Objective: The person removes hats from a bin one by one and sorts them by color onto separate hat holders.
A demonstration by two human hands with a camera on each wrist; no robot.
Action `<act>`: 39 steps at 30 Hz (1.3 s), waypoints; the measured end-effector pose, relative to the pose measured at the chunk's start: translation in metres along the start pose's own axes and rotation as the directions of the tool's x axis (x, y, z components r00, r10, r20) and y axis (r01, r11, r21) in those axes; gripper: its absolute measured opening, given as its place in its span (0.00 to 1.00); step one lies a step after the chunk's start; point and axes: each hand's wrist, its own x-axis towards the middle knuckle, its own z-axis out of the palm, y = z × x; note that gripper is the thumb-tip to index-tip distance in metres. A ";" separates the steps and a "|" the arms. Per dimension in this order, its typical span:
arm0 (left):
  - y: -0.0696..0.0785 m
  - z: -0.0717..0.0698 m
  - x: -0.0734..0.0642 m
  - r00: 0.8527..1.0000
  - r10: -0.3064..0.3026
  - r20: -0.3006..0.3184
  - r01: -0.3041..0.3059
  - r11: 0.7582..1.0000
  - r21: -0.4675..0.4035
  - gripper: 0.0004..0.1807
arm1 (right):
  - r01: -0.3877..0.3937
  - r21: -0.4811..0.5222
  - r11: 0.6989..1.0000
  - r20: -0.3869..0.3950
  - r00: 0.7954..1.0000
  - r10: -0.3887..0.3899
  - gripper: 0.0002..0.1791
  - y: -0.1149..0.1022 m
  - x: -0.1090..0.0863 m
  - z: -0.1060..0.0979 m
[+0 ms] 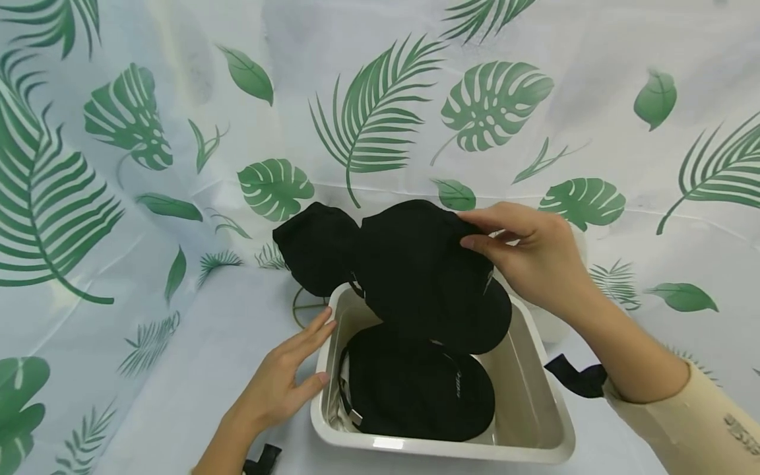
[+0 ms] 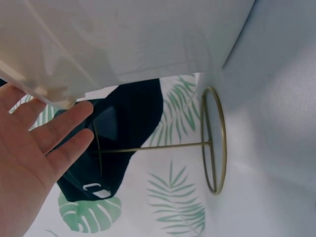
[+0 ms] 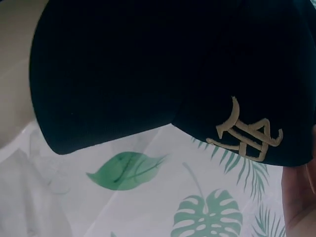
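My right hand (image 1: 543,264) pinches the crown edge of a black baseball cap (image 1: 415,264) between thumb and fingers, above a cream plastic bin (image 1: 561,425). Light embroidery (image 3: 249,136) shows on that cap's front in the right wrist view. Inside the bin lies a second black cap (image 1: 415,389), with small lettering and a strap buckle visible. My left hand (image 1: 285,382) rests its extended fingers against the bin's left rim. Behind the bin's left corner, a third black cap (image 1: 317,247) hangs on a gold wire stand (image 2: 222,140).
A white object (image 1: 555,326) stands behind the bin on the right, partly hidden by my right arm. White cloth with green leaf prints (image 1: 380,112) covers the back and sides. The bin and stand are on a pale tabletop (image 1: 178,369).
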 end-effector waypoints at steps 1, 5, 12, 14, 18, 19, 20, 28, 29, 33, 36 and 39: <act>0.000 0.000 0.000 1.000 -0.001 -0.002 0.001 1.000 -0.002 0.40 | -0.014 -0.002 1.000 -0.006 1.000 0.014 0.21 0.001 0.003 0.002; 0.001 -0.001 -0.001 1.000 -0.005 0.005 0.005 1.000 -0.003 0.40 | -0.051 0.003 0.999 -0.021 0.998 0.051 0.19 0.004 0.013 0.008; 0.002 -0.001 -0.002 1.000 -0.005 0.011 0.006 1.000 -0.008 0.40 | -0.071 0.000 0.997 -0.046 0.996 0.071 0.18 0.010 0.034 0.019; 0.002 -0.001 -0.002 1.000 -0.003 0.011 0.003 1.000 -0.009 0.40 | -0.071 0.011 0.997 -0.044 0.996 0.071 0.17 0.012 0.040 0.023; 0.002 -0.001 -0.001 1.000 0.005 0.012 -0.005 1.000 -0.009 0.40 | -0.079 0.022 0.997 -0.037 0.996 0.080 0.17 0.014 0.051 0.029; 0.002 -0.001 0.000 1.000 0.008 0.013 -0.008 1.000 -0.010 0.39 | -0.082 0.019 0.996 -0.036 0.996 0.083 0.16 0.015 0.054 0.030; 0.002 -0.001 0.001 1.000 0.012 0.013 -0.011 1.000 -0.007 0.39 | -0.083 0.018 0.996 -0.036 0.996 0.084 0.16 0.015 0.056 0.032; 0.002 -0.004 0.002 1.000 0.018 0.012 -0.018 1.000 0.014 0.39 | -0.078 0.100 0.992 -0.035 0.996 0.081 0.16 0.022 0.076 0.055; 0.002 -0.004 0.002 1.000 0.017 0.010 -0.017 1.000 0.014 0.39 | -0.072 0.108 0.992 -0.033 0.997 0.075 0.16 0.023 0.078 0.059; 0.001 -0.004 0.001 1.000 0.007 0.004 -0.007 1.000 0.006 0.39 | -0.060 0.116 0.991 -0.008 0.998 0.061 0.15 0.024 0.085 0.075; 0.000 -0.003 0.001 1.000 0.008 0.007 -0.008 1.000 0.006 0.39 | -0.047 0.096 0.994 0.004 0.999 0.047 0.14 0.025 0.087 0.083; 0.001 -0.004 0.000 1.000 0.014 0.007 -0.014 1.000 0.015 0.39 | -0.014 0.072 0.997 -0.002 1.000 0.014 0.14 0.025 0.090 0.088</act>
